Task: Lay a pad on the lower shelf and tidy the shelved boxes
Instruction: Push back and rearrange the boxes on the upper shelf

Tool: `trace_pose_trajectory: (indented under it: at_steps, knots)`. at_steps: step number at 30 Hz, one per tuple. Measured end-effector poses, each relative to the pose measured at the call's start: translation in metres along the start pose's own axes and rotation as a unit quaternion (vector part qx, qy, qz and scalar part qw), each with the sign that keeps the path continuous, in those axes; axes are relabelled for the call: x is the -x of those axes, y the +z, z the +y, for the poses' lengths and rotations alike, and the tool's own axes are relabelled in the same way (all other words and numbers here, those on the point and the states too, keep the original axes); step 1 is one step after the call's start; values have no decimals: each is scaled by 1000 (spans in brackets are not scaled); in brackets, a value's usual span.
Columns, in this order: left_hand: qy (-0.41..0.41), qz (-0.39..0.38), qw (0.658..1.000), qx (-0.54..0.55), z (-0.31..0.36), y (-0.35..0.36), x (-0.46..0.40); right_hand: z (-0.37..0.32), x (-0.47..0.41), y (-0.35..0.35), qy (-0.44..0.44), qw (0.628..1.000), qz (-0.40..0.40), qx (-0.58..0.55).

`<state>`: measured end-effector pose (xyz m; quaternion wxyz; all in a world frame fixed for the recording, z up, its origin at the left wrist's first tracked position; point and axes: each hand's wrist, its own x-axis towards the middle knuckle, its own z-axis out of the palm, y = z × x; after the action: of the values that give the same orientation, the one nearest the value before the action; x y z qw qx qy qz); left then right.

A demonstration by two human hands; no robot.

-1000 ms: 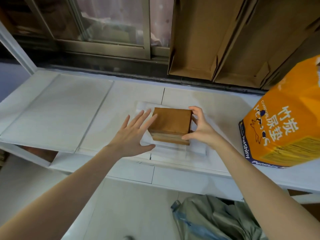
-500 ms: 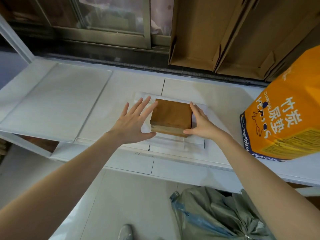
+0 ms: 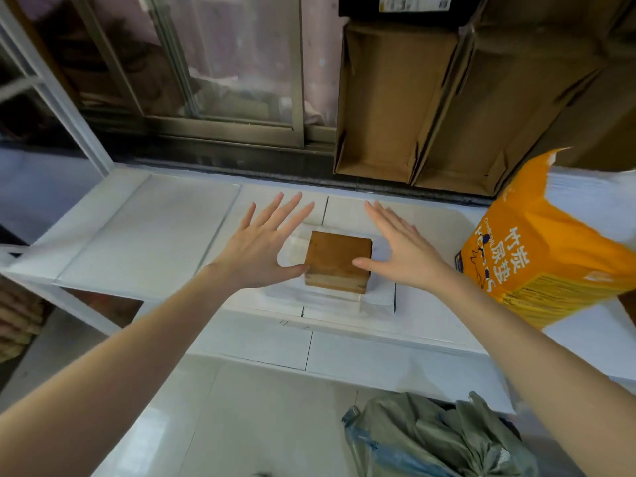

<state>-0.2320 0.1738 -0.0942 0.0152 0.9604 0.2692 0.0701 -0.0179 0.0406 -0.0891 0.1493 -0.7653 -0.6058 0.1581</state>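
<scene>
— We lose the orange bag (image 3: 550, 270) at the right edge, and both cartons (image 3: 447, 108) run off the top.

— Agreed. Our left hand (image 3: 261, 249) hides part of the pad (image 3: 378, 297), and the green sack (image 3: 430, 438) is cut off below.

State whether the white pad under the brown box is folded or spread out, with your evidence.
Folded. The white pad shows stacked layered edges and is only slightly bigger than the brown box on it.

Both hands, left (image 3: 260, 244) and right (image 3: 403, 248), spread flat.
</scene>
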Motion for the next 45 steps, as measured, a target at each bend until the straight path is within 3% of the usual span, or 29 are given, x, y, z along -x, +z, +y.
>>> trace_pose_trajectory:
  at_steps: [14,19,24,28,34,45]
  knots:
    - [88,116,989,3,45,-195,75,-124,107,-148,-140,982,113,60]
    - [94,213,972,34,52,-254,98,-164,140,-190,-194,961,184,67]
    - [82,317,944,38,48,-310,94,-198,145,-230,-230,928,292,-7]
    - [80,350,933,10,38,-346,75,-216,126,-259,-220,910,349,-49]
    - [80,356,930,-48,11,-376,35,-241,81,-293,-167,921,342,-85]
    - [95,301,946,-73,-17,-395,-39,-262,-1,-309,-67,943,326,21]
